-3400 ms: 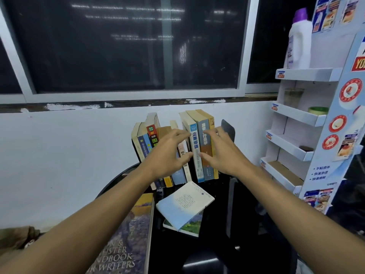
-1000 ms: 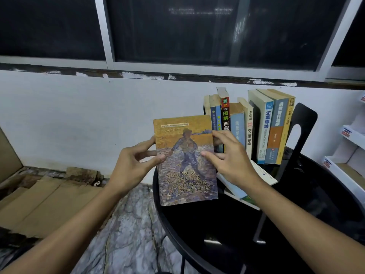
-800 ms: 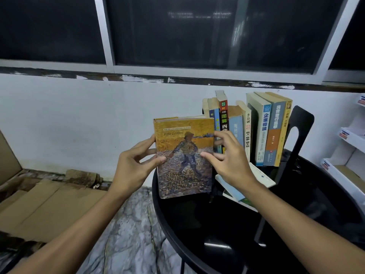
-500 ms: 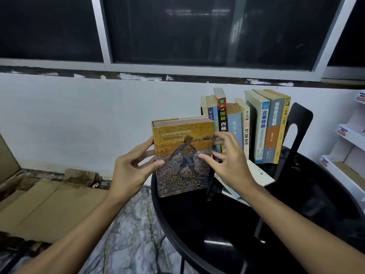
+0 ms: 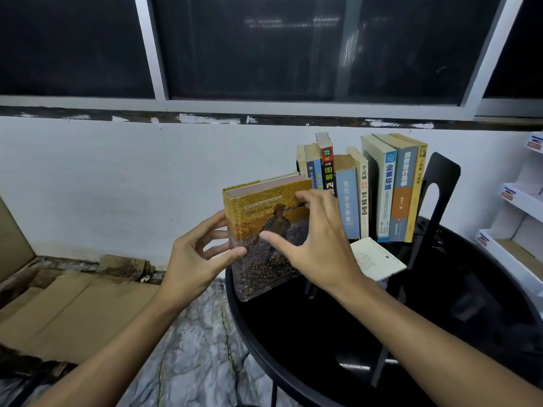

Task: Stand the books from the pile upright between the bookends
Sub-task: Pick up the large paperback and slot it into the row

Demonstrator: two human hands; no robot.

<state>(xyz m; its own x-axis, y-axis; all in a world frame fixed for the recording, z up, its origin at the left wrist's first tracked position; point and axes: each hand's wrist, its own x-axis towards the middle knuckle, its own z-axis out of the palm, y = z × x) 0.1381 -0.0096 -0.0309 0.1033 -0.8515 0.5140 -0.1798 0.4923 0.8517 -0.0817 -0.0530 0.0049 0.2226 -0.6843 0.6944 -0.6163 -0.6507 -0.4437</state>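
Black round tabletop [image 5: 323, 362] beside a white wall carried the work. On its rim the yellow handbook [image 5: 264, 210] stood just left of the row of upright books [image 5: 352, 201], front cover toward the camera, spine on the side away from the row, long axis near vertical. The left hand [image 5: 191, 265] pinched the spine edge with its fingers, thumb on the cover. The right hand [image 5: 323, 251] grasped the edge nearer the row. Done well, the book would probably be turned spine-out and slid flush against the row, kept plumb. A white book [image 5: 379, 259] lay flat before the row. A black bookend [image 5: 440, 183] stood at the row's far end.
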